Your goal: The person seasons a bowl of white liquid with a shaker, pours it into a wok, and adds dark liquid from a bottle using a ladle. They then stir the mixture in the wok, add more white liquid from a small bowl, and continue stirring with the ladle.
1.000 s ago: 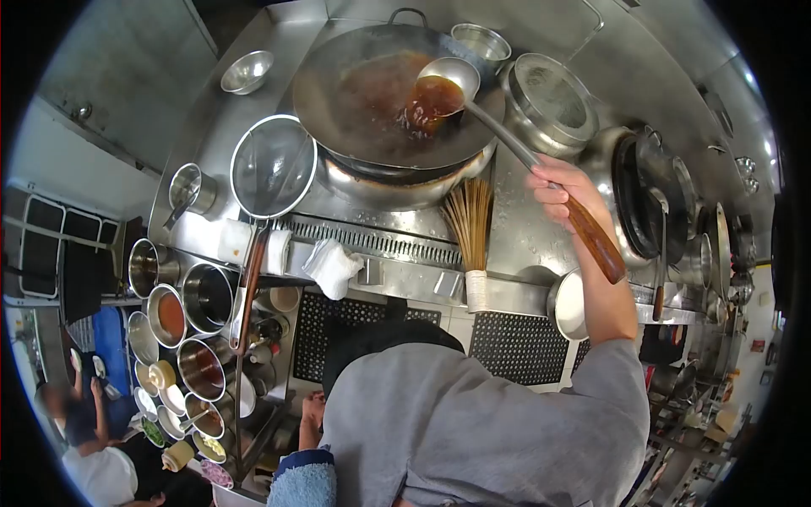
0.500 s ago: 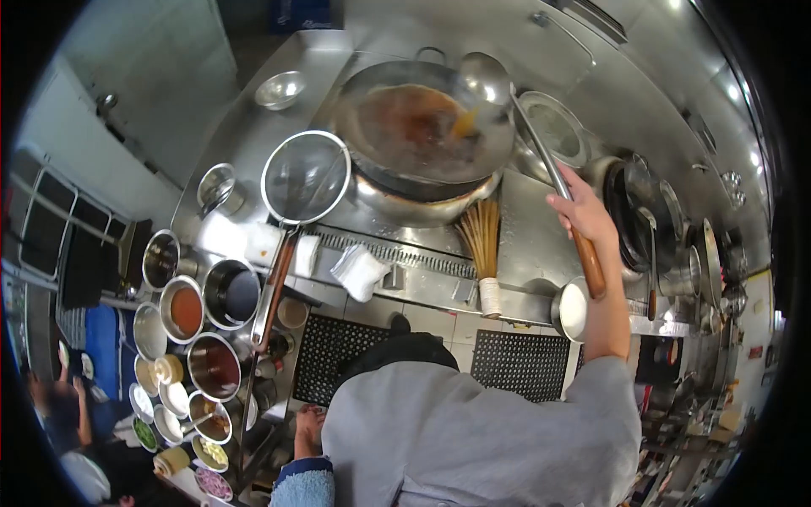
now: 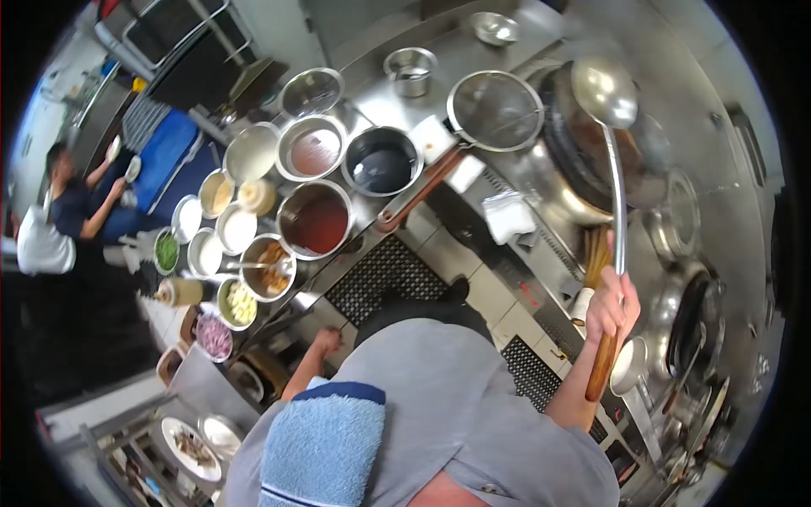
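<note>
My right hand (image 3: pixel 612 308) grips the wooden handle of a long steel ladle (image 3: pixel 616 182). The ladle's bowl hangs empty above the dark wok (image 3: pixel 591 148), which holds brown sauce. My left hand (image 3: pixel 325 340) hangs low beside my body with its fingers curled, holding nothing that I can see, next to the rack of steel bowls. A blue towel (image 3: pixel 321 444) lies over my shoulder.
A wire strainer (image 3: pixel 494 110) rests left of the wok, a bamboo brush (image 3: pixel 594 270) and a white cloth (image 3: pixel 509 215) lie on the stove edge. Several steel bowls of sauces and chopped ingredients (image 3: pixel 314 220) stand at left. Another person (image 3: pixel 59 211) works far left.
The view has swung left toward the ingredient bowls. The ladle has emptied into the wok and lifted clear, and my right hand has drawn back with it.
</note>
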The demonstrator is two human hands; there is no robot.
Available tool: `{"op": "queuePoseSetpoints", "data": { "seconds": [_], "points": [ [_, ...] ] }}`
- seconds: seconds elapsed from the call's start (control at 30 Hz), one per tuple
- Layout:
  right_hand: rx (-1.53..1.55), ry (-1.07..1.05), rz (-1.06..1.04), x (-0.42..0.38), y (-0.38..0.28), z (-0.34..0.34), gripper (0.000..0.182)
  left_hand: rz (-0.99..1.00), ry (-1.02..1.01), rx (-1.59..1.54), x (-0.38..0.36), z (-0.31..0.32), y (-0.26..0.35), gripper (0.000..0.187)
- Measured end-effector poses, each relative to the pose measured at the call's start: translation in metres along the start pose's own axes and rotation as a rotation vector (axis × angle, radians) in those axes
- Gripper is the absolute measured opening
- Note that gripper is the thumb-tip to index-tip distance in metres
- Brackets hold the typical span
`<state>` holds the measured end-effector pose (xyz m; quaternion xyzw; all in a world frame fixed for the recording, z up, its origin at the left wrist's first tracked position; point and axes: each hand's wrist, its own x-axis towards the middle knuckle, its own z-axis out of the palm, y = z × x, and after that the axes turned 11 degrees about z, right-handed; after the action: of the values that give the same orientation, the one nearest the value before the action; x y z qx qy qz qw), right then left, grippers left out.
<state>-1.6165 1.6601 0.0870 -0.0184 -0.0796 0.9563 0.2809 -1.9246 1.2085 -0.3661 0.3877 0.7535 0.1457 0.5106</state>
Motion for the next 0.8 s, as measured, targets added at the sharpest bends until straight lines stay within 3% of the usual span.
{"op": "queuePoseSetpoints", "data": {
  "seconds": [0.07, 0.1, 0.2, 0.27, 0.37, 0.53, 0.67, 0.8],
  "points": [
    [0.100, 0.074, 0.145, 0.001, 0.033, 0.008, 0.061, -0.112, 0.151, -0.452, 0.004, 0.021, -0.032, 0.027],
    [0.064, 0.124, 0.246, 0.005, 0.047, 0.010, 0.062, 0.021, 0.172, -0.420, 0.009, 0.030, -0.056, 0.026],
    [-0.240, 0.286, 0.486, 0.024, 0.081, 0.008, 0.064, 0.016, 0.197, -0.529, 0.002, 0.022, -0.040, 0.020],
    [-0.625, 0.366, 0.605, 0.043, 0.104, 0.014, 0.064, -0.273, 0.163, -1.021, -0.002, 0.015, -0.017, 0.016],
    [-0.939, 0.379, 0.682, 0.058, 0.127, 0.005, 0.067, -0.393, 0.283, -0.933, -0.018, 0.009, 0.026, 0.015],
    [-1.309, 0.404, 0.692, 0.061, 0.143, -0.017, 0.069, -0.248, 0.229, -0.715, -0.035, 0.026, 0.026, 0.016],
    [-1.423, 0.432, 0.703, 0.064, 0.148, -0.017, 0.070, -0.320, 0.192, -0.716, -0.043, 0.034, 0.032, 0.017],
    [-1.324, 0.419, 0.740, 0.065, 0.143, -0.021, 0.067, -0.369, 0.227, -0.800, -0.044, 0.041, 0.031, 0.018]
  ]
}}
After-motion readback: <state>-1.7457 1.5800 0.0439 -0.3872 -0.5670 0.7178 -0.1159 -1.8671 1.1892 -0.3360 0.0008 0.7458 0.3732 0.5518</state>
